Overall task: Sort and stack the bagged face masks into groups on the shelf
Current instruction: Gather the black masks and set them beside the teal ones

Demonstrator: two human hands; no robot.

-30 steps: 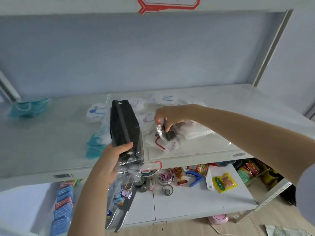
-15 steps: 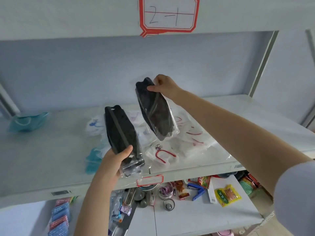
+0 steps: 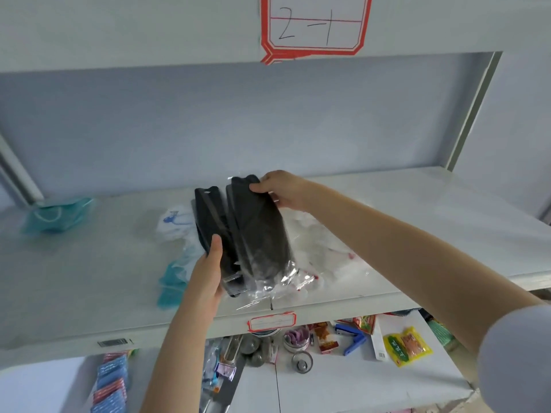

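Head view: your left hand (image 3: pixel 208 272) grips the first black mask (image 3: pixel 208 222) low down; your right hand (image 3: pixel 283 189) pinches the second black mask (image 3: pixel 259 234) by its top; both touch side by side above the shelf (image 3: pixel 74 278).

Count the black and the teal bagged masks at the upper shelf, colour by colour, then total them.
Black: 2, first black bag in the left hand, second black bag in the right hand.
Teal: 2, far teal bag at far left, near teal bag beside the left wrist.
Total: 4. The white pile overlaps too much to count.
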